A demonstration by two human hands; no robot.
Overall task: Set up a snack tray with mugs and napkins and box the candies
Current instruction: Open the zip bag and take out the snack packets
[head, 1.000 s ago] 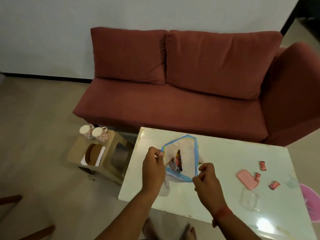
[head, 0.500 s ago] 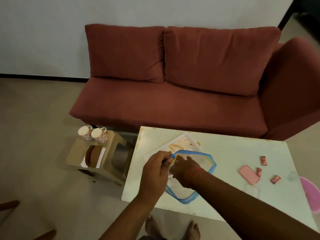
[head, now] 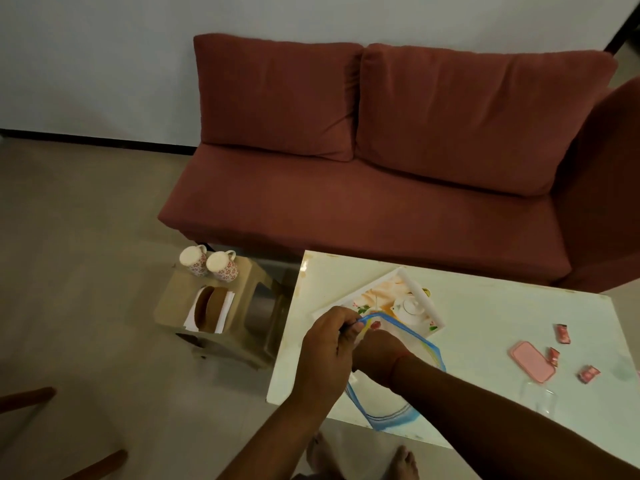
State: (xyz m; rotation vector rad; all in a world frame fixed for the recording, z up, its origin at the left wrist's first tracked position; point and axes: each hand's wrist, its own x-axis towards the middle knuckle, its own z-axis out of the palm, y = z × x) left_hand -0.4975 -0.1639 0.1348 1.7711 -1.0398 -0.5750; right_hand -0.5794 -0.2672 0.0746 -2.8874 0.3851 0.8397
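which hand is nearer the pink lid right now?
Right. The right hand reaches into the zip bag, left of the pink lid; the left hand grips the bag's rim farther left.

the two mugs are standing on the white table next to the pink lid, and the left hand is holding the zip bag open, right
Not quite. In the head view the two mugs stand on the small stool beside the white table, not on the table next to the pink lid. The rest holds: the left hand pinches the rim of the zip bag, holding it open.
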